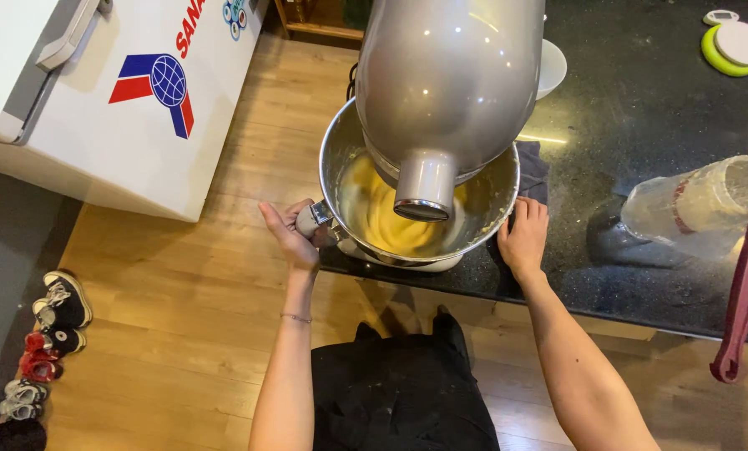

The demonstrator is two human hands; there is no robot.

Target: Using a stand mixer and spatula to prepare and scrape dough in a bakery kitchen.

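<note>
Left hand (293, 236) clamps the handle of the steel mixing bowl (501, 194) of yellow batter (395, 227); right hand (524, 236) rests flat, fingers together, against its rim.

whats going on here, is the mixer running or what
A person stands at a dark counter with a stand mixer. The left hand grips the handle of the steel bowl; the right hand rests against the bowl's other side. Yellow batter looks blurred under the mixer head, so it seems to be turning. A batter-coated spatula pokes in at the right.

red-blue globe logo (159, 88) on white freezer (98, 125)
</note>
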